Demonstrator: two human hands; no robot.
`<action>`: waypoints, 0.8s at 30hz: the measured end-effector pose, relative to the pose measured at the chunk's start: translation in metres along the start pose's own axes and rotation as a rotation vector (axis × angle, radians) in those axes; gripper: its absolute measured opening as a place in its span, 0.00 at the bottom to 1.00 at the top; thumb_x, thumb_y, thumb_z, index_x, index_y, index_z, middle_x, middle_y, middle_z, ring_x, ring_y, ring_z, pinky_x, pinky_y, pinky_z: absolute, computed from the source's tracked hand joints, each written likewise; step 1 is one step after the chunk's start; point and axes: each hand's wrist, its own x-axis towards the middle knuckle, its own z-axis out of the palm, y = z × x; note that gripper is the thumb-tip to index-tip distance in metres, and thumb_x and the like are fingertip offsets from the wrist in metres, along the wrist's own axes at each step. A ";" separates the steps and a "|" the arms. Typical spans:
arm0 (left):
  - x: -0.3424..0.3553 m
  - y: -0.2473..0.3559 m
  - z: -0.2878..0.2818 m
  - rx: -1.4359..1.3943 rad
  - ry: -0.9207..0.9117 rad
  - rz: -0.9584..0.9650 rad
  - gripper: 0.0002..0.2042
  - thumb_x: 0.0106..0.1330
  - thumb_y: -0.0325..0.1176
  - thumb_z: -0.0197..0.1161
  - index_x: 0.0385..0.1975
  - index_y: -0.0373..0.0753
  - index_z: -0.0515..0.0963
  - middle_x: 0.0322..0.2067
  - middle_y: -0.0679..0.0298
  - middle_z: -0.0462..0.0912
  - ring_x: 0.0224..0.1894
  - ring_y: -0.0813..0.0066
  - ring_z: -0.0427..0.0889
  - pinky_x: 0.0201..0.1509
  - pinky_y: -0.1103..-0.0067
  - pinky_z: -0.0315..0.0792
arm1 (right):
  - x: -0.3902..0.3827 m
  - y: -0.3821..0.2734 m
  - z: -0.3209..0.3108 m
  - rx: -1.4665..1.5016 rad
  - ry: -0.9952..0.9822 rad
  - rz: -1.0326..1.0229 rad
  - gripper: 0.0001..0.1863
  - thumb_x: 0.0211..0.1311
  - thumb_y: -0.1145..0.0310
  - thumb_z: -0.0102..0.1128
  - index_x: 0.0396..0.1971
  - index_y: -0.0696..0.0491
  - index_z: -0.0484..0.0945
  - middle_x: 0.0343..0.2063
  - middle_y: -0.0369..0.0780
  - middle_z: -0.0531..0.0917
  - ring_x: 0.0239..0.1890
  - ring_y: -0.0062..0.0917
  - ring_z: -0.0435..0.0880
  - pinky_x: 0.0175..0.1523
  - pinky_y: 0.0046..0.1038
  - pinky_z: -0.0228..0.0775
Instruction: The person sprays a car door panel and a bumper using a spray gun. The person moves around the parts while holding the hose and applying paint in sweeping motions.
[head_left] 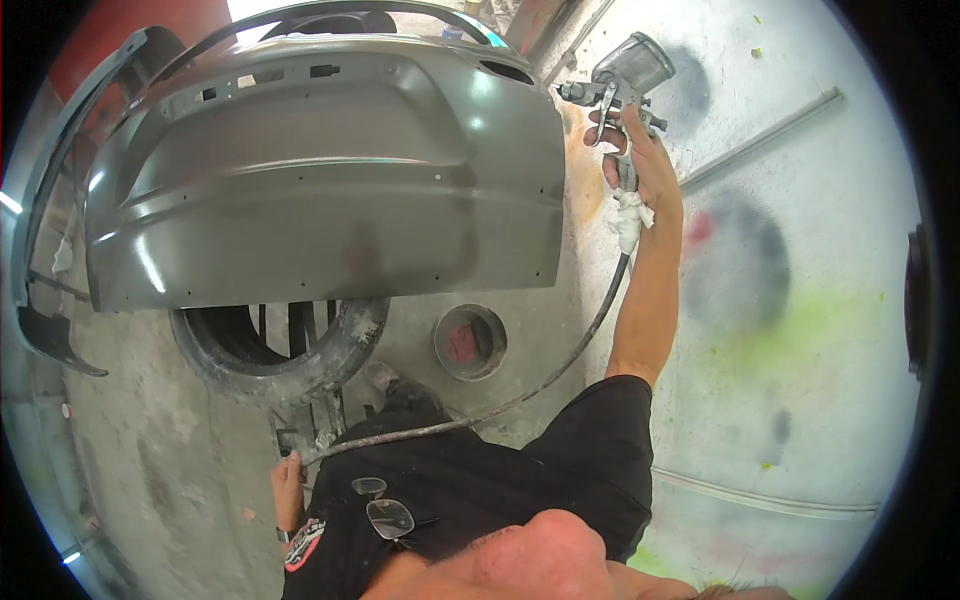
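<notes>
My right hand is raised at the upper right, its fingers wrapped round the handle of a spray gun with a metal cup on top. The gun's nozzle points left, just beyond the right edge of a grey car trunk lid. White cloth or tape is bound round the joint below the handle. From there a dark hose curves down across my body to the lower left. My left hand is low at that side, closed on the hose. The lid's surface is partly glossy, with duller dark patches.
Below the lid lies a worn tyre, with a metal stand showing inside it. A round metal tub holding something red sits on the floor. A curved bumper stands at the left. Close on the right is a paint-stained wall.
</notes>
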 end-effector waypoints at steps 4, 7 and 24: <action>0.002 0.004 0.006 -0.011 -0.010 -0.023 0.23 0.75 0.48 0.54 0.19 0.39 0.70 0.18 0.72 0.69 0.22 0.84 0.64 0.27 0.80 0.58 | 0.017 0.012 -0.022 -0.015 0.074 0.025 0.34 0.65 0.36 0.55 0.40 0.59 0.80 0.26 0.41 0.84 0.10 0.18 0.71 0.13 0.20 0.59; 0.005 0.007 0.011 0.038 -0.028 -0.011 0.23 0.75 0.48 0.54 0.19 0.38 0.71 0.18 0.72 0.69 0.22 0.84 0.64 0.27 0.81 0.59 | 0.030 0.030 -0.061 -0.088 0.224 0.084 0.34 0.64 0.36 0.57 0.39 0.59 0.81 0.25 0.41 0.83 0.10 0.20 0.72 0.13 0.22 0.61; 0.018 0.024 0.009 0.041 -0.028 0.016 0.23 0.75 0.49 0.54 0.19 0.40 0.70 0.18 0.74 0.67 0.23 0.85 0.61 0.27 0.82 0.56 | -0.068 0.001 0.020 -0.091 0.056 0.091 0.30 0.67 0.39 0.54 0.37 0.57 0.80 0.25 0.39 0.83 0.10 0.19 0.73 0.15 0.22 0.64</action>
